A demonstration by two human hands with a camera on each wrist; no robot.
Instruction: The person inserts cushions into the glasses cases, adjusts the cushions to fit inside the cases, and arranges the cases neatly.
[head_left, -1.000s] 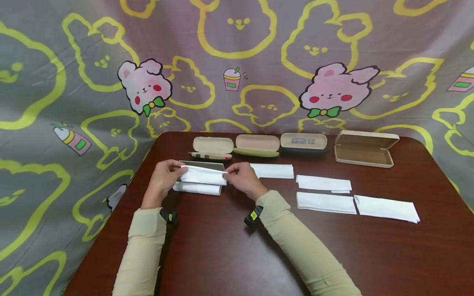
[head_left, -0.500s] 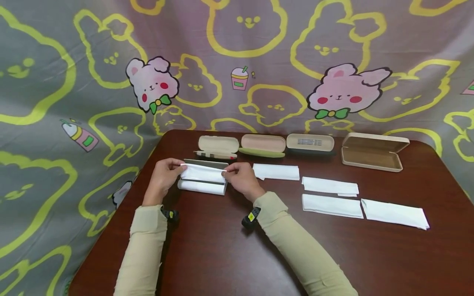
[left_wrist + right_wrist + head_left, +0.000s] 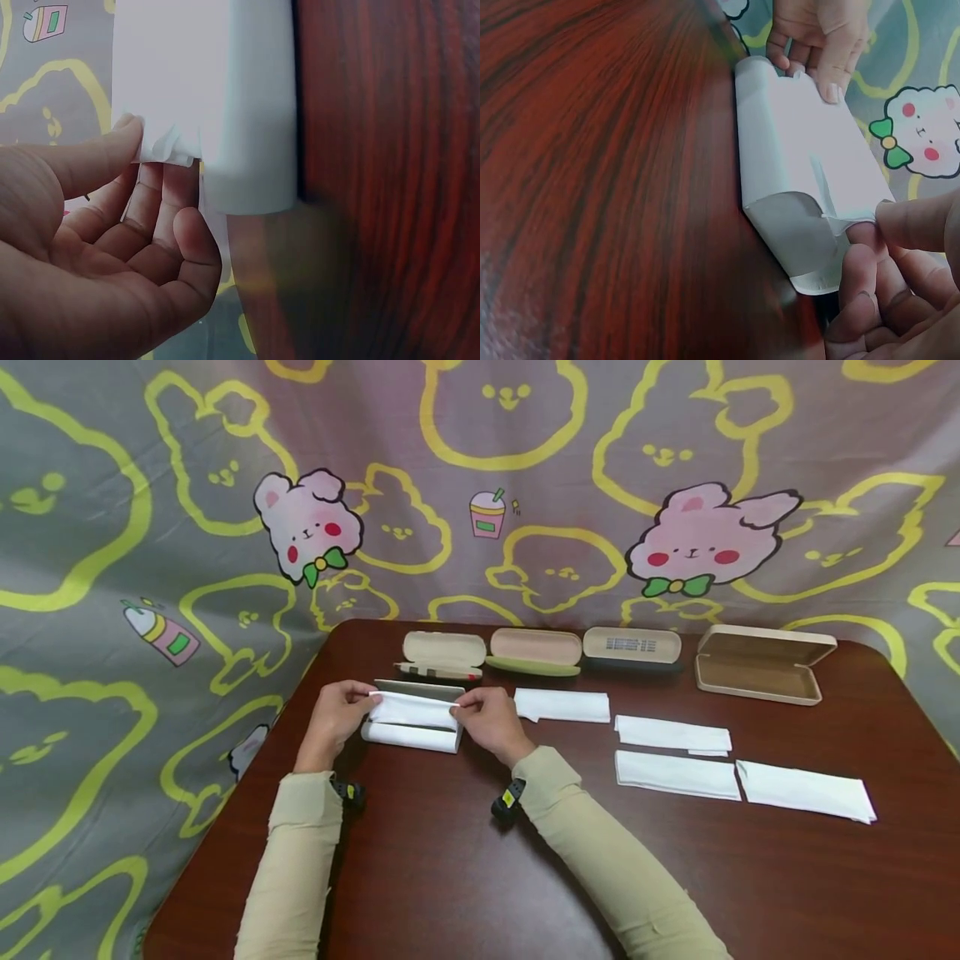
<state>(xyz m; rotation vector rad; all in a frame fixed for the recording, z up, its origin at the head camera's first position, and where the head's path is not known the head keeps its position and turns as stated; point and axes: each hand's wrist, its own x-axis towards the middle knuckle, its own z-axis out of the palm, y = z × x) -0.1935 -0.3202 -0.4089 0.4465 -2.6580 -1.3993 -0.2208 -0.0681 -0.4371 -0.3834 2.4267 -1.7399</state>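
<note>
Near the table's left side stands an open white glasses case, its grey lid raised behind. A folded white cloth is stretched level over the case's opening. My left hand pinches the cloth's left end between thumb and fingers; in the left wrist view the cloth puckers under the thumb. At the other end my right hand pinches the cloth's corner. In the right wrist view the cloth lies along the case's opening, and the case's end wall shows below it.
Several folded white cloths lie to the right, among them one cloth beside my right hand and another farthest right. Along the back stand open glasses cases: a patterned one, a green one, a dark one and a beige one.
The cloth has shifted slightly left relative to the case and its right end now sits level within the opening. Both hands keep their pinch. The head view has turned a little left.
</note>
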